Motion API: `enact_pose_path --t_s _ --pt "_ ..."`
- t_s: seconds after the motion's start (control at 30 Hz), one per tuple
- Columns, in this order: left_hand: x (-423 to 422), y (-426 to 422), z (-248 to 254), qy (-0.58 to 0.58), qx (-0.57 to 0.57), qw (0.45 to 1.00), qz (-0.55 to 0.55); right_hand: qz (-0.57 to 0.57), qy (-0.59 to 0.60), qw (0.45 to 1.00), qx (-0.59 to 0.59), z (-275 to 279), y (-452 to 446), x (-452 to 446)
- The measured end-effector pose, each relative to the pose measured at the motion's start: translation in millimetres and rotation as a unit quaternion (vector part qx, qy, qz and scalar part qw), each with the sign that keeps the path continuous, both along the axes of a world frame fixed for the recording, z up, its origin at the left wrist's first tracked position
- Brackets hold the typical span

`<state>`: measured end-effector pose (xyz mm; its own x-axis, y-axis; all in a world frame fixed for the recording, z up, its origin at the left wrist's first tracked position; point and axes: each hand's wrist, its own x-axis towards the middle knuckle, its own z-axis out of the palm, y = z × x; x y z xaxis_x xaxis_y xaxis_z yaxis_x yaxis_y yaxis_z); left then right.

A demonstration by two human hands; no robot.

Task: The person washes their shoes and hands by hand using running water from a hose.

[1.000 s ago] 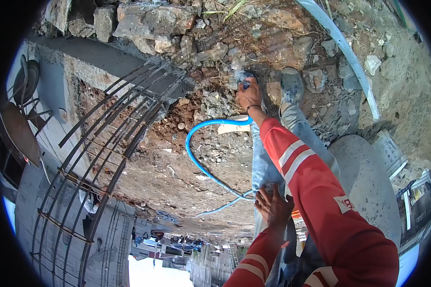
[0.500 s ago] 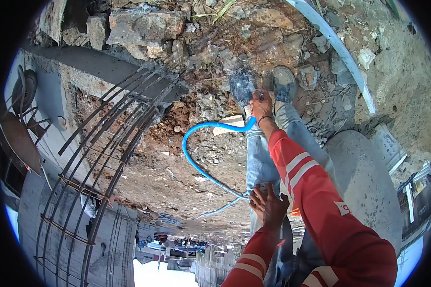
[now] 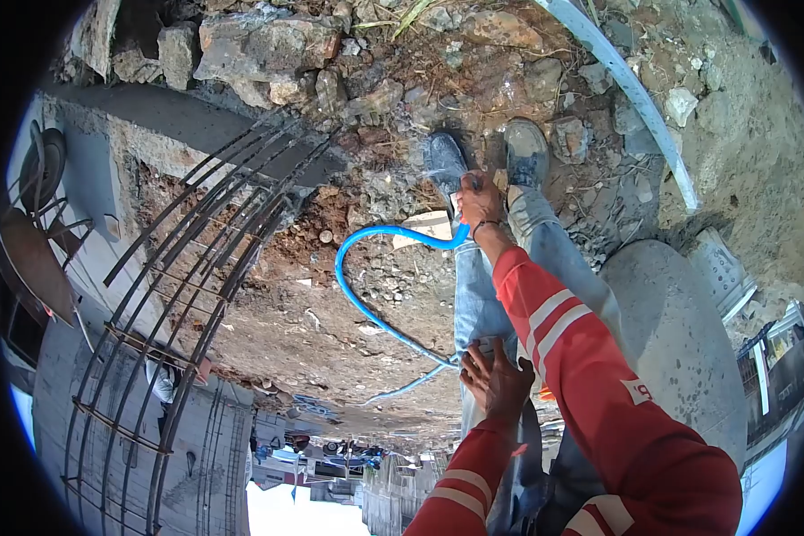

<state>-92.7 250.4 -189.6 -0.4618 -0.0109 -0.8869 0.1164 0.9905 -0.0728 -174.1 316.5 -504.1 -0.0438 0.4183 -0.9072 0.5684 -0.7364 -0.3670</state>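
My right hand (image 3: 481, 198) is closed around the end of a blue hose (image 3: 353, 284), just above my shoes. Water splashes on the left shoe (image 3: 444, 161), which is dark and wet. Beside it stands the right shoe (image 3: 527, 147), muddy and grey. The hose loops out to the left and passes back near my left knee. My left hand (image 3: 498, 382) has its fingers apart and lies against the jeans (image 3: 481, 295) at about knee height; part of its palm side is hidden. Both arms wear red sleeves with pale stripes.
A cage of rusty rebar (image 3: 183, 286) lies to the left by a concrete ledge (image 3: 188, 116). Broken rocks (image 3: 268, 49) are at the top left, and a pale curved strip (image 3: 630, 85) at the upper right. A round concrete slab (image 3: 674, 339) lies right of my legs; a wheelbarrow (image 3: 37, 259) stands far left.
My right hand and the hose end have shifted slightly left. The splash shows lower and more faintly by the left shoe. My left hand stays at the knee.
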Motion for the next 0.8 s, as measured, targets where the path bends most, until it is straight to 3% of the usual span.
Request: enact_pose_path --t_s 0.03,0.2,0.57,0.63,0.67,0.73,0.8 --pt "-1 -1 -1 -0.012 -0.004 1.0 -0.007 -0.01 0.02 1.0 0.005 -21 -14 15" --pt "-7 3 3 -0.04 -0.007 0.999 0.023 0.005 0.008 1.0 -0.003 14 -27 1" --pt "-13 1 4 -0.011 0.003 0.998 0.054 0.005 0.04 0.995 0.088 7 -23 3" --pt "-9 -40 -27 0.027 0.053 0.983 0.171 -0.03 0.045 0.997 0.054 19 -10 0" --pt "-34 -39 -49 0.124 0.125 0.943 0.284 -0.069 0.046 0.996 0.019 16 -7 4" --pt "-89 -46 -118 0.21 0.302 0.917 0.151 -0.099 0.017 0.995 0.004 0 -2 10" --pt "-129 -26 -196 0.09 0.424 0.892 0.129 -0.054 0.05 0.997 0.013 0 13 11"
